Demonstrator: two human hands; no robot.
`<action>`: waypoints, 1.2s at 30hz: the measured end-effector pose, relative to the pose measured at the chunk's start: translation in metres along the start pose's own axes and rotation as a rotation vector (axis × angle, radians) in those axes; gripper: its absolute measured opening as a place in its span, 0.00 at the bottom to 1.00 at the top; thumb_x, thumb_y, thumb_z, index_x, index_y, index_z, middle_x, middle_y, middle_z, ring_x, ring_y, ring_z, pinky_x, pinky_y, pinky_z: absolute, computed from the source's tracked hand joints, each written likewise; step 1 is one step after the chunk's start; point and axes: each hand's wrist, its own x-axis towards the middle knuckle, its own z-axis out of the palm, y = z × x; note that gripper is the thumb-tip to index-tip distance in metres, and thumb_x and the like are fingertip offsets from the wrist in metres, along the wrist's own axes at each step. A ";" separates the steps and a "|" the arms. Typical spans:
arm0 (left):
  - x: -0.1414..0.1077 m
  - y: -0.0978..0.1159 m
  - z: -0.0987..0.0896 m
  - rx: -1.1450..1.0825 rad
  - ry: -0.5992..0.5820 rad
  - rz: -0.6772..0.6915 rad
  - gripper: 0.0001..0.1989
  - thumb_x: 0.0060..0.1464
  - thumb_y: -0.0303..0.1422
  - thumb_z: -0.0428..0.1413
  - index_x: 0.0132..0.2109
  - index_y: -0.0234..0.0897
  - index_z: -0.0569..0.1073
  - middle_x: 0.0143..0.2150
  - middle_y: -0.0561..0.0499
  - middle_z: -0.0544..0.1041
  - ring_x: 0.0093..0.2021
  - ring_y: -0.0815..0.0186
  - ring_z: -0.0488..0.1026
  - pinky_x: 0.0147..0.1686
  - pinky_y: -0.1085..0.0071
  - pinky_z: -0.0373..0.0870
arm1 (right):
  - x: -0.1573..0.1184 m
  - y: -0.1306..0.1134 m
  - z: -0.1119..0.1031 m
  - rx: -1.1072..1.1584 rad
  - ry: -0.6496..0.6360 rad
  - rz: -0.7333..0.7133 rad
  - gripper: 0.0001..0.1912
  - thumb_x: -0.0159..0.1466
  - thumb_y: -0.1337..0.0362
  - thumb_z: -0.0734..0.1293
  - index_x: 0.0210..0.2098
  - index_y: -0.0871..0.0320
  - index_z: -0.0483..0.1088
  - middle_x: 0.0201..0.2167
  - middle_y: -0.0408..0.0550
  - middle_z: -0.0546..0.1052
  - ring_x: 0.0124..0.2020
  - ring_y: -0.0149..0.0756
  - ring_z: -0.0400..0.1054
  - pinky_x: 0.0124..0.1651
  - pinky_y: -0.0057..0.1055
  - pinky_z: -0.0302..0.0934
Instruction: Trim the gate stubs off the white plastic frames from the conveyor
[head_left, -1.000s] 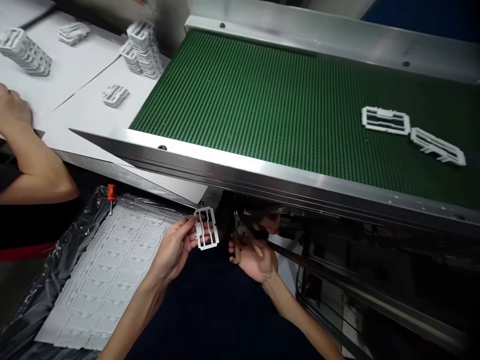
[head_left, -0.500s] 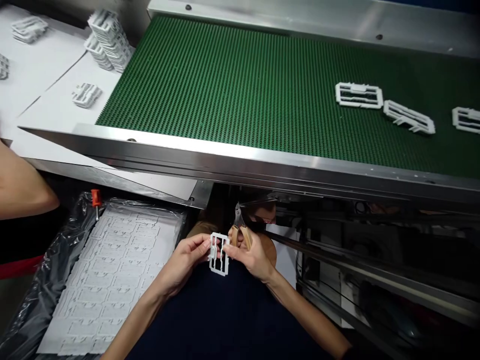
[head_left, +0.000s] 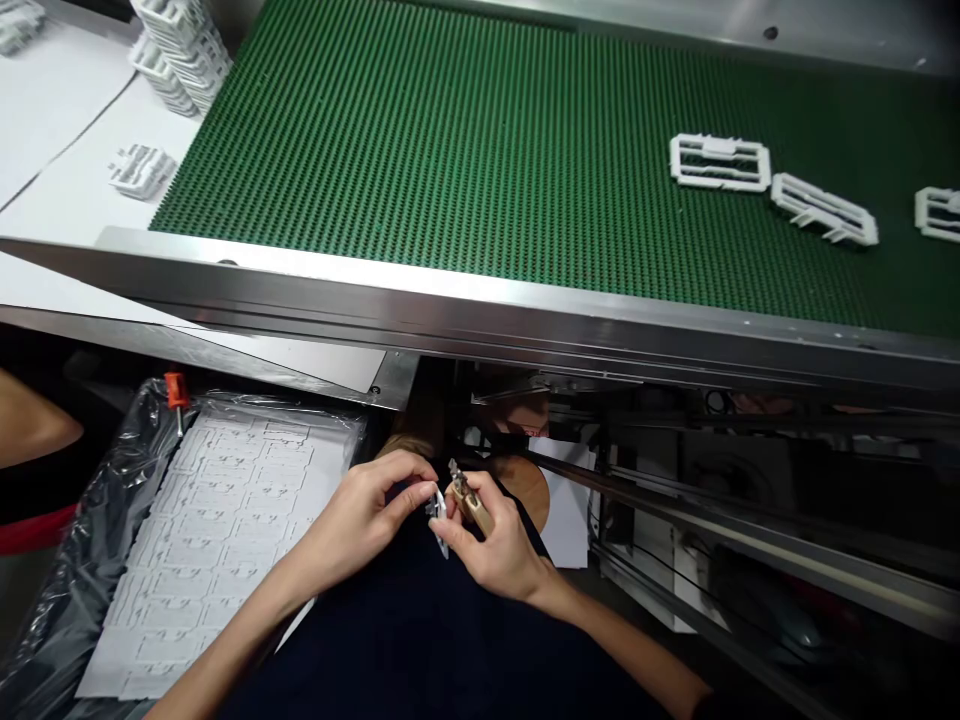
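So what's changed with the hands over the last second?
The left hand turned the white plastic frame edge-on, keeping hold of it. The right hand brought the wood-handled nippers up close to it. The parts on the green conveyor belt look unchanged.

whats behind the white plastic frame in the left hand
The white plastic frame sits edge-on between the left hand and wooden-handled cutters in the right hand; dark clothing shows behind, fingers hide the rest.

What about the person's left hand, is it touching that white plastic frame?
Touching: the head view shows the left hand pinching the white plastic frame at its edge between the fingertips.
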 end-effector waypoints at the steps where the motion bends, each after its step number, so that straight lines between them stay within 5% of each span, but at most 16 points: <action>1: 0.002 0.001 0.000 0.006 -0.020 -0.014 0.07 0.59 0.36 0.50 0.38 0.39 0.70 0.37 0.53 0.74 0.38 0.65 0.70 0.37 0.71 0.64 | -0.001 0.001 0.000 -0.026 0.001 -0.021 0.13 0.58 0.67 0.65 0.40 0.56 0.58 0.28 0.40 0.69 0.25 0.26 0.65 0.33 0.26 0.61; 11: 0.009 0.014 0.005 0.278 -0.151 -0.020 0.07 0.60 0.31 0.45 0.34 0.37 0.65 0.29 0.53 0.69 0.30 0.66 0.67 0.30 0.70 0.59 | -0.014 -0.005 -0.011 -0.108 -0.103 -0.020 0.14 0.61 0.63 0.64 0.44 0.56 0.57 0.32 0.41 0.72 0.27 0.25 0.67 0.34 0.24 0.62; 18: 0.008 0.018 0.002 0.335 -0.184 0.022 0.10 0.61 0.31 0.43 0.29 0.38 0.58 0.25 0.56 0.64 0.26 0.68 0.62 0.27 0.71 0.56 | -0.015 -0.013 -0.052 -0.393 -0.106 0.017 0.20 0.61 0.60 0.64 0.51 0.54 0.60 0.41 0.46 0.71 0.42 0.34 0.66 0.48 0.32 0.60; 22: 0.009 0.021 0.000 0.314 -0.211 0.037 0.11 0.62 0.34 0.43 0.31 0.38 0.60 0.25 0.57 0.64 0.25 0.69 0.61 0.27 0.71 0.55 | -0.011 -0.017 -0.065 -0.458 -0.135 0.048 0.20 0.59 0.58 0.65 0.50 0.54 0.62 0.41 0.46 0.71 0.42 0.36 0.65 0.48 0.35 0.59; 29: 0.007 0.022 -0.007 0.214 -0.290 0.032 0.07 0.62 0.34 0.44 0.37 0.39 0.64 0.31 0.56 0.70 0.29 0.69 0.66 0.30 0.72 0.59 | -0.006 -0.013 -0.024 0.091 -0.154 0.204 0.17 0.56 0.59 0.69 0.41 0.56 0.61 0.32 0.41 0.70 0.30 0.27 0.65 0.35 0.26 0.63; 36: 0.008 0.023 -0.013 0.090 -0.378 0.045 0.05 0.62 0.33 0.45 0.40 0.39 0.64 0.36 0.54 0.74 0.35 0.67 0.70 0.35 0.73 0.63 | -0.004 -0.014 -0.008 0.161 -0.114 0.168 0.13 0.57 0.63 0.68 0.39 0.57 0.61 0.27 0.39 0.69 0.27 0.26 0.64 0.34 0.26 0.61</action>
